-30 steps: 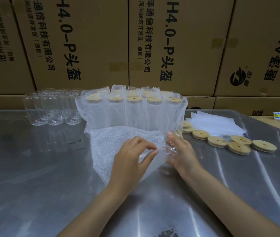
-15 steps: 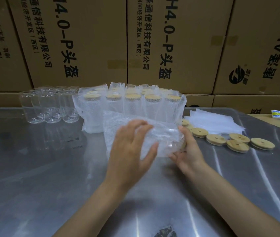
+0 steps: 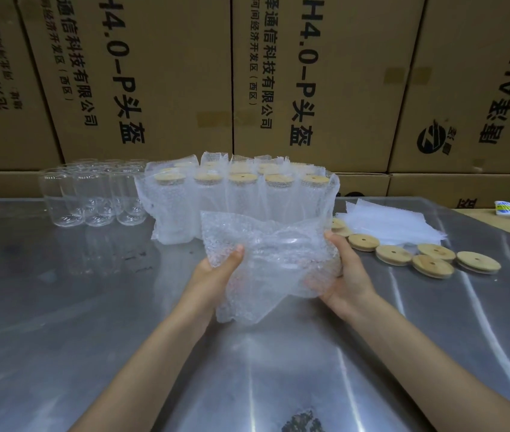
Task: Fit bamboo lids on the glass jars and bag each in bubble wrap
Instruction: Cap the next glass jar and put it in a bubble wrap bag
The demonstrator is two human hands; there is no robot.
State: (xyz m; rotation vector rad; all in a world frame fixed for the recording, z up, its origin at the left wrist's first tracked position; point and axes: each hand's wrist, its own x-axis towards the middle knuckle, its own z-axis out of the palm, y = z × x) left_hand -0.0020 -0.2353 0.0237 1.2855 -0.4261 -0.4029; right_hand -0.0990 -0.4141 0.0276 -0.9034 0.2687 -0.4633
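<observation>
1. Head view: both hands hold one clear bubble-wrap bag (image 3: 266, 263) above the shiny steel table (image 3: 60, 322), a glass jar inside it lying sideways, blurred through the wrap
2. Left hand (image 3: 216, 272) grasps the bag's left side, thumb on the front face, fingers hidden behind
3. Right hand (image 3: 345, 272) cups the jar's right end through the wrap, thumb on top, fingers curled under
4. Behind: row of bagged jars with round bamboo lids (image 3: 238, 198), upright, touching each other
5. Far left: cluster of bare clear glass jars (image 3: 91, 194), no lids
6. Right: loose bamboo lids (image 3: 419, 257) in a line, just beside a stack of flat white bags (image 3: 394, 222)
7. Brown printed cardboard boxes (image 3: 309, 73) wall off the back
</observation>
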